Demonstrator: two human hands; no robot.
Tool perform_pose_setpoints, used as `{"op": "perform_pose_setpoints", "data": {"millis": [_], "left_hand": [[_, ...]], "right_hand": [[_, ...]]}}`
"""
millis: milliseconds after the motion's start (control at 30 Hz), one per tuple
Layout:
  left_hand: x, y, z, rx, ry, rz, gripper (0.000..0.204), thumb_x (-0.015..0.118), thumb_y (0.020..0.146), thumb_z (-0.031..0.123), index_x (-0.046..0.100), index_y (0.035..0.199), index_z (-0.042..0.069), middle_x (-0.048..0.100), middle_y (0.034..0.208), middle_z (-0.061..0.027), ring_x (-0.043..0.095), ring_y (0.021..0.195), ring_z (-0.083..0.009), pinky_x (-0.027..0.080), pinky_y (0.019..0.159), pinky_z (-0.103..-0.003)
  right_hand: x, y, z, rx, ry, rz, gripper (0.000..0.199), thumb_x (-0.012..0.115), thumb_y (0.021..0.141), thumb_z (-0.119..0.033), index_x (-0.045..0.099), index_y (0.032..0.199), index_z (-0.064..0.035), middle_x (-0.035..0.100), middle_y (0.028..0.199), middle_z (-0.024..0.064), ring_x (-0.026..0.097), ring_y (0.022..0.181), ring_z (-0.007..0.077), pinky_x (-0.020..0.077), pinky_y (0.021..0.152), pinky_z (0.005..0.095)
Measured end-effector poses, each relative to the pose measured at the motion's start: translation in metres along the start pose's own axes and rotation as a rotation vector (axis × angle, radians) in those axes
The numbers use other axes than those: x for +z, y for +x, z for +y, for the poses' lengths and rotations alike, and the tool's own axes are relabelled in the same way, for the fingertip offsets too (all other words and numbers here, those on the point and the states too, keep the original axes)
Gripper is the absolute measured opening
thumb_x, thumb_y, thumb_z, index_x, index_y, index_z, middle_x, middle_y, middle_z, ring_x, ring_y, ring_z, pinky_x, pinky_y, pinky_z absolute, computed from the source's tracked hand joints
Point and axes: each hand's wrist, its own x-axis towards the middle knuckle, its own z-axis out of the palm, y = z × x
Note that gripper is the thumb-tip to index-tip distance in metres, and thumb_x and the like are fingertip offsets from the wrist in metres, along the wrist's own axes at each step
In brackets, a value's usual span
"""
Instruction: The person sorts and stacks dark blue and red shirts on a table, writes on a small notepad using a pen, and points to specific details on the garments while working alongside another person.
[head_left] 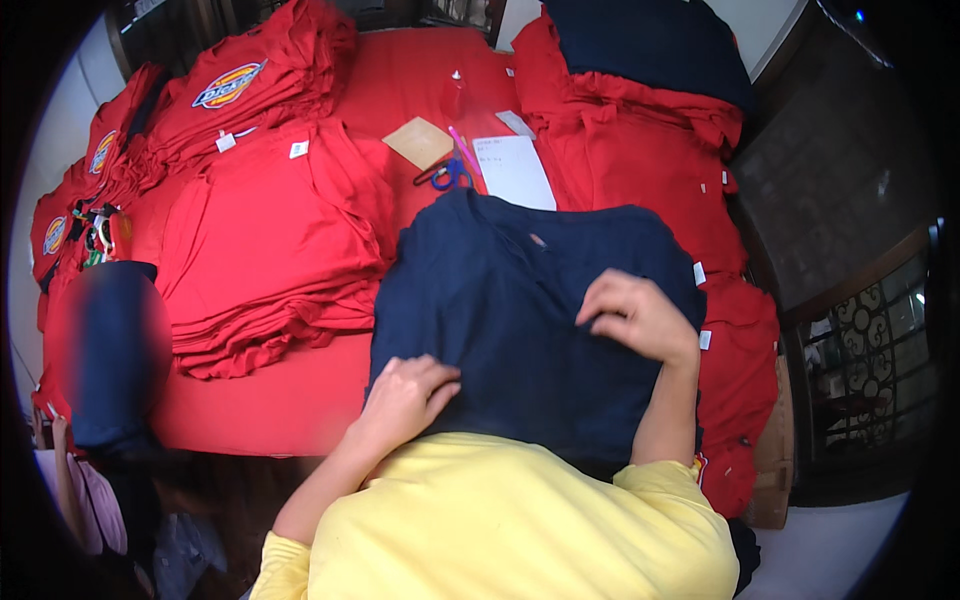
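Broad navy-blue cloth shirt (510,340) is lying flat at centre, presumably for easy two-handed access, left hand (408,395) resting on it, fingers unclamped, right hand (640,315) hovering, curled fingers slightly apart.

white paper (517,176), red bottle (453,98), perhaps a plastic bag (187,552)

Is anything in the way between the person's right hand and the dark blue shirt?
No, nothing visible. The right hand is over the dark blue shirt, with bare cloth below; the blue scissors and white paper lie at its far side.
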Motion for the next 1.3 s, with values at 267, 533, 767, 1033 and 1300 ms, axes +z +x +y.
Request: {"op": "perform_pose_setpoints", "data": {"millis": [267,533,767,1033,1300], "left_hand": [[0.027,0.038,-0.007,0.156,0.076,0.218,0.031,0.069,0.079,0.012,0.066,0.11,0.008,0.058,0.106,-0.0058,0.055,0.09,-0.0212,0.041,0.079,-0.035],[0.033,0.032,-0.009,0.204,0.138,0.279,0.032,0.07,0.078,0.01,0.066,0.11,0.009,0.058,0.108,-0.0067,0.055,0.091,-0.0214,0.041,0.079,-0.035],[0.033,0.03,-0.012,0.247,0.155,0.319,0.031,0.069,0.078,0.01,0.066,0.109,0.009,0.058,0.107,-0.0062,0.055,0.091,-0.0227,0.042,0.078,-0.035],[0.032,0.019,-0.01,0.175,0.43,0.312,0.052,0.072,0.076,0.028,0.058,0.125,0.018,0.045,0.137,-0.0108,0.038,0.129,-0.0342,0.031,0.101,-0.056],[0.005,-0.026,-0.024,-0.124,0.288,0.047,0.08,0.071,0.077,0.046,0.035,0.145,0.025,0.017,0.155,-0.0172,0.03,0.132,-0.0491,0.039,0.099,-0.058]], "right_hand": [[0.07,-0.029,0.028,0.257,-0.09,-0.064,0.015,0.07,0.074,-0.009,0.07,0.089,-0.0073,0.063,0.091,0.0039,0.055,0.096,0.0232,0.0407,0.092,0.0343],[0.071,-0.019,0.032,0.285,-0.118,-0.126,0.015,0.07,0.076,-0.01,0.07,0.09,-0.0068,0.064,0.088,0.0054,0.056,0.093,0.0243,0.0422,0.089,0.0353],[0.016,0.007,0.014,0.257,-0.538,0.914,0.016,0.06,0.083,-0.005,0.066,0.098,-0.006,0.064,0.097,0.0103,0.059,0.088,0.0276,0.0429,0.078,0.0378],[0.08,0.076,0.024,0.193,-0.653,0.557,0.032,0.054,0.093,-0.028,0.061,0.119,-0.0101,0.055,0.127,0.011,0.043,0.126,0.0293,0.029,0.105,0.0501],[0.124,0.094,0.098,0.57,-0.59,0.342,0.051,0.038,0.097,-0.046,0.048,0.137,-0.0148,0.047,0.139,0.0101,0.034,0.135,0.0289,0.0212,0.111,0.0533]]}}
